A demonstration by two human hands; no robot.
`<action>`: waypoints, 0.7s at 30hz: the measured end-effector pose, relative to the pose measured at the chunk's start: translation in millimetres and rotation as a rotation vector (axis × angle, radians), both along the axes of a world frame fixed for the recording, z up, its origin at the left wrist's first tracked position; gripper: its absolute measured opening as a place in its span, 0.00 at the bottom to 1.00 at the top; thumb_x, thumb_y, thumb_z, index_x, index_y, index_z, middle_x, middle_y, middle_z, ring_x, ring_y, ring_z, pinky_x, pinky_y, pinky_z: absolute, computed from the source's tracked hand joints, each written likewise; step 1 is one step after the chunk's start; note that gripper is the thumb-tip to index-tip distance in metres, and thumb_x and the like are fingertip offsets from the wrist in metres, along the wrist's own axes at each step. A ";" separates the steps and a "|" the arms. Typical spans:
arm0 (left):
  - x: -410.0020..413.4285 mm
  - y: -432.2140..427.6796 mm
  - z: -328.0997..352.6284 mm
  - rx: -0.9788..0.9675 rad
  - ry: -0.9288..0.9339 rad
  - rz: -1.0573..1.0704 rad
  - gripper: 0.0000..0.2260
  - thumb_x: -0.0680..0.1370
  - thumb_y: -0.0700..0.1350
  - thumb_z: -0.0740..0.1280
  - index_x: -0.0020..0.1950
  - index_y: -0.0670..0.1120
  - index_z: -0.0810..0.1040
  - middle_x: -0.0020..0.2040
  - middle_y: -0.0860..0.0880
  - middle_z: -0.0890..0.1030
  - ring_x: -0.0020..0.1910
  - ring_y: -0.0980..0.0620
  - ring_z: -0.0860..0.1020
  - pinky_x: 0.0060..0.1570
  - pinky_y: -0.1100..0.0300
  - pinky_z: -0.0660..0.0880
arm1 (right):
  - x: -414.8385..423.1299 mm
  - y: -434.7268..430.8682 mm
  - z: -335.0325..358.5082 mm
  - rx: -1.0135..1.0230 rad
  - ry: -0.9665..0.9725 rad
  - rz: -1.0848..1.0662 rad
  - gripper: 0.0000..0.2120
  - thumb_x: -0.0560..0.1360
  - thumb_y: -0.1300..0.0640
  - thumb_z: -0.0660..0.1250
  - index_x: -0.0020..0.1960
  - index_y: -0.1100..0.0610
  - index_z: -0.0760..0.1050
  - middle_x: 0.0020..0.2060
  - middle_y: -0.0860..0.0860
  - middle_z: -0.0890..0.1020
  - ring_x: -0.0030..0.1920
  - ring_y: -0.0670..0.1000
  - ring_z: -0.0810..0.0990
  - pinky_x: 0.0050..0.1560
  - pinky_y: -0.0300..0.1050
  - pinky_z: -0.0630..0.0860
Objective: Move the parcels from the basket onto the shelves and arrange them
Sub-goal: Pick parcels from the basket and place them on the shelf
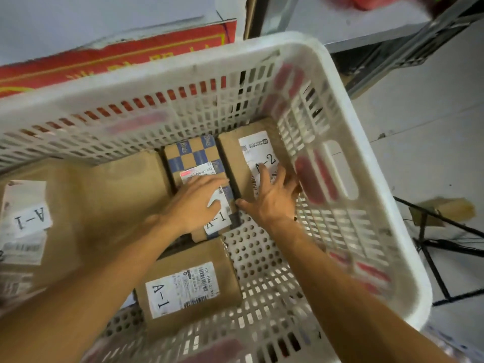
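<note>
- right hand (269,197) is splayed on top of the A-2 parcel (233,153). The thumb is down in the gap at its left edge and the fingertips reach the opposite edge. It's a wide open span, and I'd say it's lining up a pinch rather than clamped on yet
- left hand (193,203) lies flat with straight fingers on the checkered parcel (193,153), just the other side of that gap from the right thumb. It's resting or pressing, gripping nothing
- the bit that matters: the A-2 parcel's long axis runs away from the wrist, roughly in line with the right forearm, so the hand straddles the short width. That's the side a hand can actually span
- tight fit though. On the fingertip side the parcel sits just beside the basket (288,45) wall, and on the thumb side the checkered parcel is right there. My guess is it has to come straight up
- right hand is the nearer one for A-2, and the left already covers the checkered one
- another A-1 parcel (183,289) lies back toward the wrists, beside the left forearm
- shelf (366,24) is out past the right fingertips, beyond the basket
</note>
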State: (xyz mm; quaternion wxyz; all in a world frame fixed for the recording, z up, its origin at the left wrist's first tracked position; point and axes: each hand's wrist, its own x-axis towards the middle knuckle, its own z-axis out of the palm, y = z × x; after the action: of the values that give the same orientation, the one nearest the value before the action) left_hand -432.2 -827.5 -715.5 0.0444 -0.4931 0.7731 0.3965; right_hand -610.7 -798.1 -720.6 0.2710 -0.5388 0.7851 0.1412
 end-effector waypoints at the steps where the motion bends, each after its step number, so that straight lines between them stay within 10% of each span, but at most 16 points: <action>1: -1.5 -1.5 -3.1 -0.020 -0.018 -0.019 0.24 0.80 0.44 0.61 0.75 0.51 0.63 0.75 0.50 0.62 0.74 0.50 0.57 0.71 0.56 0.53 | 0.7 -1.1 -4.0 -0.023 0.021 -0.002 0.48 0.67 0.33 0.71 0.76 0.47 0.47 0.75 0.59 0.50 0.73 0.70 0.50 0.71 0.66 0.58; 21: -14.3 6.6 -34.4 -0.251 -0.158 -0.181 0.27 0.81 0.49 0.56 0.79 0.47 0.52 0.79 0.45 0.49 0.78 0.45 0.43 0.76 0.48 0.42 | 2.9 -9.8 -19.7 -0.123 0.014 -0.107 0.57 0.59 0.30 0.73 0.76 0.44 0.44 0.73 0.67 0.50 0.69 0.69 0.58 0.67 0.65 0.61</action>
State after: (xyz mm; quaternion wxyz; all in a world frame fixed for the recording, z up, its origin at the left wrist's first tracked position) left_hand -446.4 -820.9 -749.9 0.0784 -0.4529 0.8518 0.2514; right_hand -607.8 -808.0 -740.3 0.2388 -0.5106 0.8219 0.0818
